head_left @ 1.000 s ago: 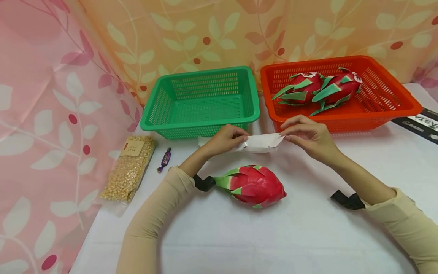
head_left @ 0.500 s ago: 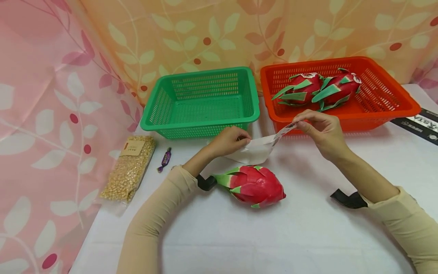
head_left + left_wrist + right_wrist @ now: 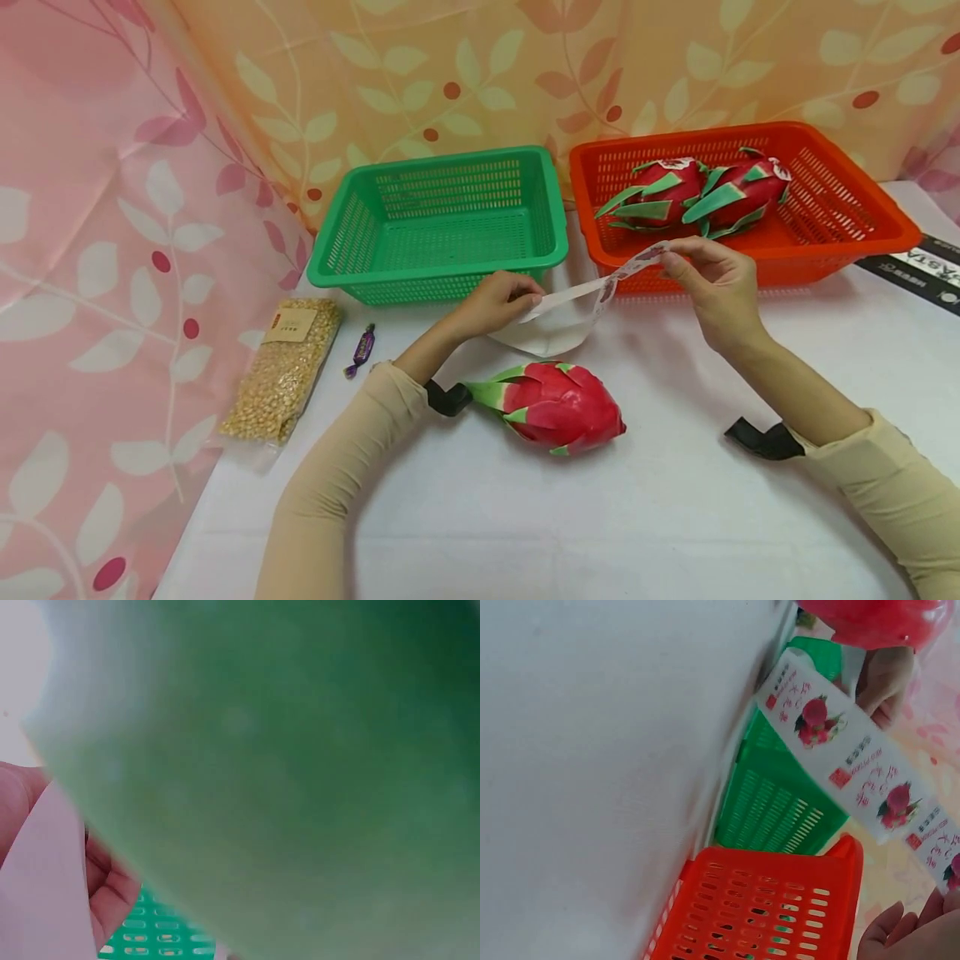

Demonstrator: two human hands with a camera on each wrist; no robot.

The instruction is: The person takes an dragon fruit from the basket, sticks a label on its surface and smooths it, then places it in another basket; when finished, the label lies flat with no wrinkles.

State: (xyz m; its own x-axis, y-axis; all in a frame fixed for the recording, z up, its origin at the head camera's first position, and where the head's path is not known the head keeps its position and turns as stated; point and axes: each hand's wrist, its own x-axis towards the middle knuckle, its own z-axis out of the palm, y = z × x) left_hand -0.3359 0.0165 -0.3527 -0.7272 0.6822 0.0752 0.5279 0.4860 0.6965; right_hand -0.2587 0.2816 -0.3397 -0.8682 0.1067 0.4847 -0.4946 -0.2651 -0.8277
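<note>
A white strip of stickers (image 3: 637, 263) stretches between both hands above the table; part of it hangs down in a loop. My left hand (image 3: 495, 303) pinches it just in front of the green basket. With thumb and fingers, my right hand (image 3: 718, 287) pinches the other end, before the red basket. Dragon fruit pictures and red lettering show on the strip (image 3: 840, 761) in the right wrist view. Below the hands a dragon fruit (image 3: 562, 408) lies on its side, green tips pointing left. A blurred green shape hides most of the left wrist view.
A green basket (image 3: 442, 271) stands at the back. Beside it, a red basket (image 3: 840, 242) holds two dragon fruits (image 3: 738, 196) bearing stickers. At left lie a bag of yellow kernels (image 3: 288, 375) and a purple-wrapped candy (image 3: 362, 350). A black package (image 3: 922, 271) lies far right.
My right hand has moved right and slightly up with its end of the strip. More of the printed strip now spans between the hands. The left hand has stayed nearly in place.
</note>
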